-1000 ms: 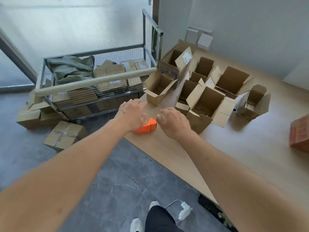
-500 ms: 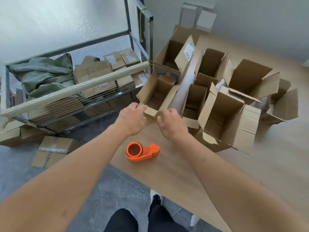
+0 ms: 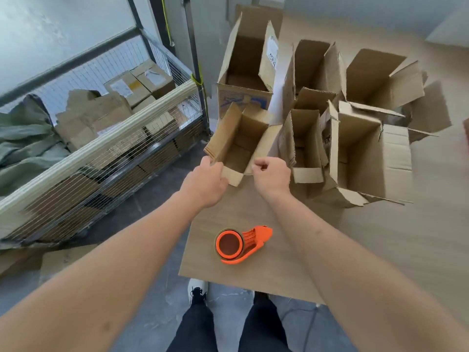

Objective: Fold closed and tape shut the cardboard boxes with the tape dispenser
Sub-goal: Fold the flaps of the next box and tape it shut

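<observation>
The tape dispenser (image 3: pixel 243 243) is bright orange, and its roll shows a brown core. The cardboard boxes (image 3: pixel 365 158) are plain kraft brown; the tall one at the far edge of the worktop (image 3: pixel 253 59) carries a white label on one flap and blue printing on its near face. The worktop (image 3: pixel 380 250) is pale wood-grain. The floor (image 3: pixel 157 313) is grey with marbled veins. The wire cage (image 3: pixel 109 163) is dark metal with silvery mesh and holds olive-green fabric (image 3: pixel 22 146). The trousers (image 3: pixel 228 329) are black, and the shoe (image 3: pixel 198 288) is white.
</observation>
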The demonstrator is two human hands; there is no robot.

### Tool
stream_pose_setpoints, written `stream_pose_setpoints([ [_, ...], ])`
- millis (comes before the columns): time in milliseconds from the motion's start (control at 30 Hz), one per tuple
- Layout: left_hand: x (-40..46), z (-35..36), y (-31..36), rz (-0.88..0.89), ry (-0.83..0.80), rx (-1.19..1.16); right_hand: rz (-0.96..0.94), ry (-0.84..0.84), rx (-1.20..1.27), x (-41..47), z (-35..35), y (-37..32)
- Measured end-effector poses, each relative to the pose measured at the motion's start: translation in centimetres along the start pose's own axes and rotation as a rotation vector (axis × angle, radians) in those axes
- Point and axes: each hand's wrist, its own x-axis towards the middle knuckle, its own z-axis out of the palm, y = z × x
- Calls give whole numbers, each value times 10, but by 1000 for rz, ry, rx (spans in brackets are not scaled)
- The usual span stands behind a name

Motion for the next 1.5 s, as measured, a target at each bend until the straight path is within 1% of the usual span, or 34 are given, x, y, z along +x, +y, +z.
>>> stream_pose_setpoints([
  [67,-1,-5,-10,10,12,45,76,-10,36,-14,9,-4],
  [167,-6,-9,-25,61,0,63,197,-72,119,-40,19,-11],
  [233,-11,-11,-33,85,22,37,293,-119,225,-58,26,-14],
  [300,-14,-13,-39,123,50,65,362,-176,346,-72,34,-17],
  [433,-16,-9,-43,183,31,85,439,-309,593,-88,44,-14],
  [467,-15,-7,-44,188,28,82,428,-297,584,-90,45,-12],
  [500,-15,-5,-44,194,35,82,406,-240,521,-92,43,-9],
  [600,-10,-4,-38,224,71,130,404,40,274,-92,29,8],
  [667,-6,-6,-35,222,54,181,474,167,259,-89,18,22],
  [733,-3,-7,-34,201,27,153,551,220,269,-83,8,33],
  [833,-5,-7,-35,191,51,-25,592,210,285,-77,3,44],
  [900,-10,-7,-34,182,104,-117,574,199,315,-76,4,48],
  [967,-14,-8,-32,164,161,-161,497,205,293,-77,7,48],
  [1067,-15,-7,-27,160,203,-147,382,239,251,-80,8,43],
  [1167,-14,-4,-24,191,243,-164,306,229,207,-81,4,41],
  [1300,-11,4,-26,218,219,-162,146,140,21,-82,6,39],
  [1433,-9,10,-32,295,130,-65,52,39,-123,-82,13,39],
  [1500,-8,9,-36,324,109,-40,21,-40,-181,-82,14,39],
])
